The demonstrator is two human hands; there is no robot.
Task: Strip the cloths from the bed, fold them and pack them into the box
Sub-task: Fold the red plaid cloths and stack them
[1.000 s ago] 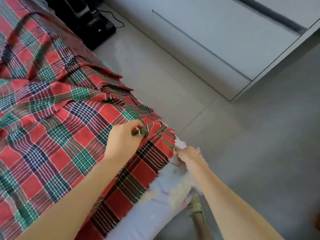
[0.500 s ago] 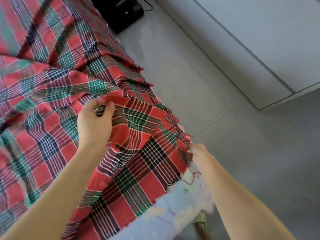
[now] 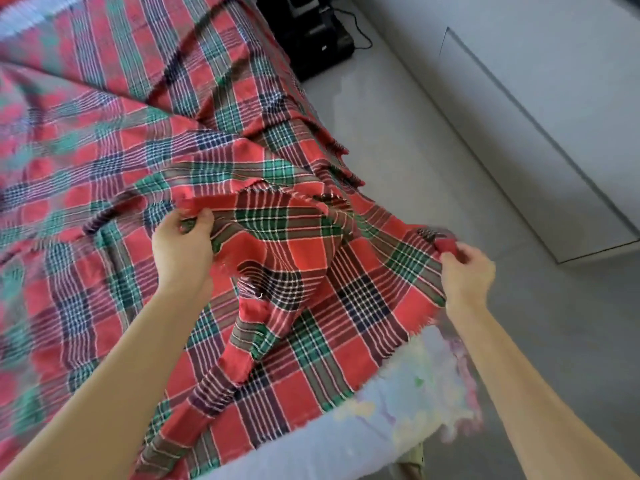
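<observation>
Held the red plaid cloth (image 3: 294, 258), spread over the pale-sheeted bed (image 3: 346, 452) and rumpled at its near corner. Pinched a frayed edge tight in the left hand (image 3: 181, 247), fingers curled round it; pinched another edge in the right hand (image 3: 465, 271). Beyond, saw grey floor (image 3: 415, 150), white cabinet (image 3: 554, 98), black device (image 3: 311, 39) by the bed.

The cloth (image 3: 298, 251) is cut off by the left and top edges, and its far part is blurred. What lies beneath it is hidden, except for one corner of a pale printed sheet (image 3: 398, 393), itself smeared. On the left hand (image 3: 181, 249) the fingertips are buried in a fold of the cloth. The right hand (image 3: 465, 271), by which a red corner is pinched, is blurred. Both forearms are cut by the bottom edge. The black device (image 3: 311, 36) and the white cabinet (image 3: 536, 98) are cropped at the top, and what the device is cannot be told.
</observation>
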